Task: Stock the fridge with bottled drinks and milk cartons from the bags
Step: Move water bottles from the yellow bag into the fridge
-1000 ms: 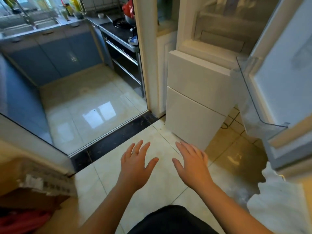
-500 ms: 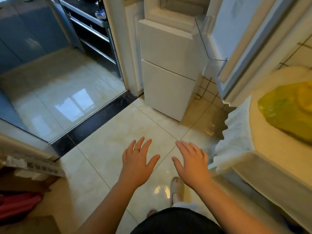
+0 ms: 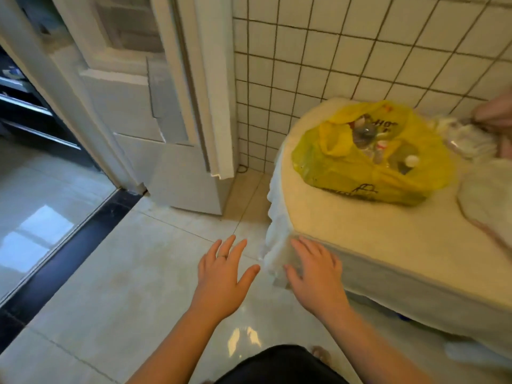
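bag [image 3: 340, 173] beyond right hand [image 3: 315, 273]

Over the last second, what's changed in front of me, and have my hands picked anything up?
The view swung right: the fridge slid left and the yellow bag of bottles on the cloth-covered table came fully into view. Your right hand now shows in front of the table's near corner. Nothing picked up: it and your left hand stayed open, fingers spread.
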A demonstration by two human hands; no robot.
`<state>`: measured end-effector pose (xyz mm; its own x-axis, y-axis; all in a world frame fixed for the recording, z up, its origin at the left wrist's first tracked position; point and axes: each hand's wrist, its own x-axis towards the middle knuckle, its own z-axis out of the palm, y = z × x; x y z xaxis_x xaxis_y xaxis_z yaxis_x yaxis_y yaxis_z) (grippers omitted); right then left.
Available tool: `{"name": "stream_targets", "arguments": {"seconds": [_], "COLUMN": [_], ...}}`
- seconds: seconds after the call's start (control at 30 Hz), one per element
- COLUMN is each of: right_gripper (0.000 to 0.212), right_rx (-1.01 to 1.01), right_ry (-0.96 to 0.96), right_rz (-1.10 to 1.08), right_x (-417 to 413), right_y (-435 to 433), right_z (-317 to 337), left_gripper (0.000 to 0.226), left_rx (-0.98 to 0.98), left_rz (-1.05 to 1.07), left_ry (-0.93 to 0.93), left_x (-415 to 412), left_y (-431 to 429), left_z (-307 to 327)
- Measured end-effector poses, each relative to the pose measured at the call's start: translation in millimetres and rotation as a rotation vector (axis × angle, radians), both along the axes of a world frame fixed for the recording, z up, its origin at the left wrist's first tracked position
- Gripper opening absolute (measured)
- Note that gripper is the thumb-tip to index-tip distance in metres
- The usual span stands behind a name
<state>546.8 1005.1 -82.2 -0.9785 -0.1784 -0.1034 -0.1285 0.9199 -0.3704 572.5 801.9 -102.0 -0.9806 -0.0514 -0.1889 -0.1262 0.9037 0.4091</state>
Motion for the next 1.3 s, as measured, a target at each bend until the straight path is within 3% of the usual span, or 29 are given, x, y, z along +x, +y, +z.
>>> {"name": "stream_targets", "arguments": {"seconds": [0.3, 0.5, 0.93, 1.07, 1.3], "right_gripper": [0.057, 0.069, 0.059, 0.06, 0.064], "right_rx": [-0.015, 0.009, -0.071, 0.045, 0.346], "right_ry": [0.026, 0.046, 0.393, 0.338, 0.134], "right_rz": [-0.197, -0.283, -0.232, -0.16, 0.008], "right_x": [-46, -71, -225, -290, -377], "right_y": [195, 267, 313, 311, 306], "right_z": [-1, 2, 40, 57, 61], "left_gripper": [0.073, 0.09, 0.078, 0.067, 0.074], "left_rx": [0.068, 0.098, 0.218, 0.271, 0.286], "left_rz": [-0.181, -0.252, -0.359, -0.405, -0.364], "left_ry": [0.044, 0.046, 0.156, 0.187, 0.107], "left_x": [-88, -121, -256, -303, -366], "left_y": [185, 263, 303, 313, 337], "left_z": [4, 9, 14, 18, 8]}}
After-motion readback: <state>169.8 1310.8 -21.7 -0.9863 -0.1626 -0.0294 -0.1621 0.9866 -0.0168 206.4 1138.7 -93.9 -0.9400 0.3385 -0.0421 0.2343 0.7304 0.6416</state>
